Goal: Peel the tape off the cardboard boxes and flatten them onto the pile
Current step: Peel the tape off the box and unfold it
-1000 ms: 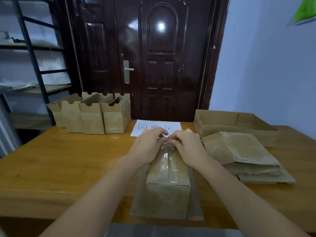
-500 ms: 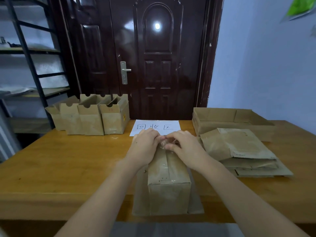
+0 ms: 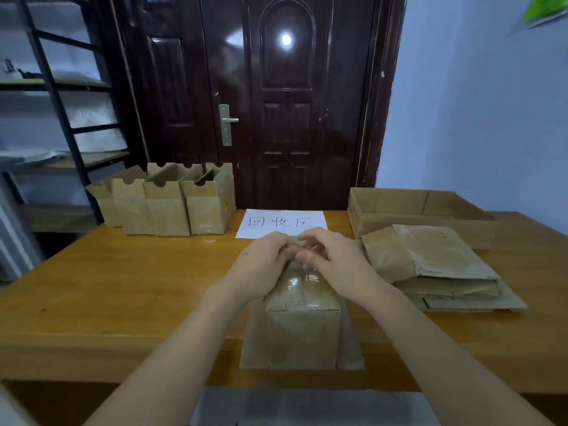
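Box [image 3: 302, 321] is standing at the near middle of the worktop [image 3: 123, 281], on a flat sheet of cardboard, with clear tape [image 3: 302, 282] running along the seam of its top face. Judging by its thin brown walls, it is likely light and easily dented, so press down gently while you are peeling. The tape is looking glossy and thin; it will probably stretch or tear if you are pulling it sharply, so take it at the far end of the seam and draw it back low along the top.

Your left hand [image 3: 261, 265] is resting on the far left corner of the top, fingers curled over the edge, steadying the box. Your right hand [image 3: 333, 262] is meeting it at the far end of the seam, thumb and forefinger bent close together as if picking at the tape's end; whether they are actually gripping tape you cannot tell here. Both forearms are reaching straight forward, wrists low.

Pile [image 3: 436, 269] of flattened boxes is lying just to the right. Four open boxes [image 3: 166, 207] are standing at the far left.
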